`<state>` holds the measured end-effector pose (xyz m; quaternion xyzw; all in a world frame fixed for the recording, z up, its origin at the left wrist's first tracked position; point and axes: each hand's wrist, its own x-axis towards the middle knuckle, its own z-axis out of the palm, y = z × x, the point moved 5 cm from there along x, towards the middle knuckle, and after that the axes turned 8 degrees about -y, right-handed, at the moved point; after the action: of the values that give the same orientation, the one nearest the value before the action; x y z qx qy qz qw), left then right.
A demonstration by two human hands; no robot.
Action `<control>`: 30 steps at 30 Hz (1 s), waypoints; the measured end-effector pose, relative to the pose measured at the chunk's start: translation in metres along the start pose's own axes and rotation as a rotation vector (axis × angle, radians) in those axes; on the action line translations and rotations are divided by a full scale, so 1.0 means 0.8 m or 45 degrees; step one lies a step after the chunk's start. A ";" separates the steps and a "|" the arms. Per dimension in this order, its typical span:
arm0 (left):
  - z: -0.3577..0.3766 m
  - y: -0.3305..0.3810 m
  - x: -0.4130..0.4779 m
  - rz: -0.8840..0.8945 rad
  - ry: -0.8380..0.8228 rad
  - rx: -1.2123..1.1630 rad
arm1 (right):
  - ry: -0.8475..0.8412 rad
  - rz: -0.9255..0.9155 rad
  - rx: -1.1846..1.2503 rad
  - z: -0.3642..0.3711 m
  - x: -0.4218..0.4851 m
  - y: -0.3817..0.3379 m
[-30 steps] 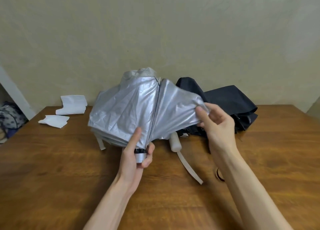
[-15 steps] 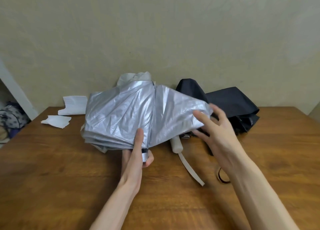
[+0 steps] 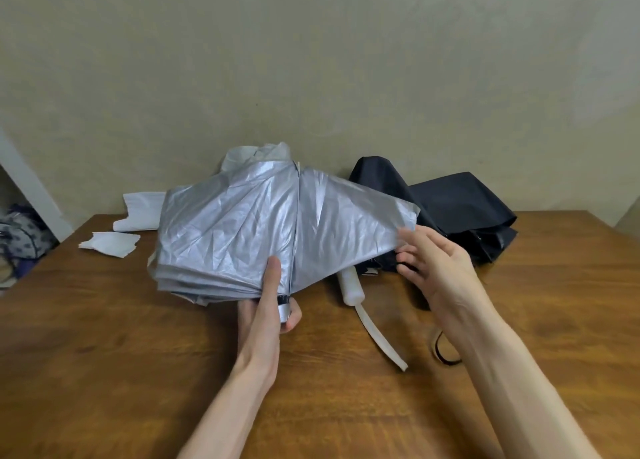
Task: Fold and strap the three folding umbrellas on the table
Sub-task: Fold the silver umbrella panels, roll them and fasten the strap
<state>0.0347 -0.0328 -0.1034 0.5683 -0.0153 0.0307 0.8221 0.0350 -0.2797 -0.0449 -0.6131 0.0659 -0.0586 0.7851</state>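
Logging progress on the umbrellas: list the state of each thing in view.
silver umbrella: collapsed, panels loose, unstrapped
black umbrella: lying on the table, crumpled, unstrapped
white umbrella handle: lying flat, strap trailing loose
left hand: gripping the silver umbrella's base
right hand: fingers at a panel edge

Both forearms are bare to the frame's edge; left hand (image 3: 268, 306) and right hand (image 3: 440, 268) wear nothing.

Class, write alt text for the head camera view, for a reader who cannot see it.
A person's left hand grips the base of a half-folded silver umbrella above a wooden table, while the right hand touches its outstretched panel. A dark umbrella and a white handle lie behind.
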 end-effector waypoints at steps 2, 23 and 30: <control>0.001 0.001 -0.001 0.014 -0.012 0.012 | 0.065 -0.044 -0.063 -0.004 0.001 0.001; 0.005 -0.002 -0.003 0.068 0.017 0.156 | 0.138 -0.270 -0.260 -0.008 -0.007 -0.024; 0.006 0.007 -0.007 0.102 -0.028 0.157 | 0.009 -0.083 0.041 -0.005 -0.005 -0.019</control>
<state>0.0289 -0.0359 -0.0969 0.6170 -0.0451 0.0584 0.7835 0.0298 -0.2867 -0.0307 -0.6019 0.0477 -0.0875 0.7924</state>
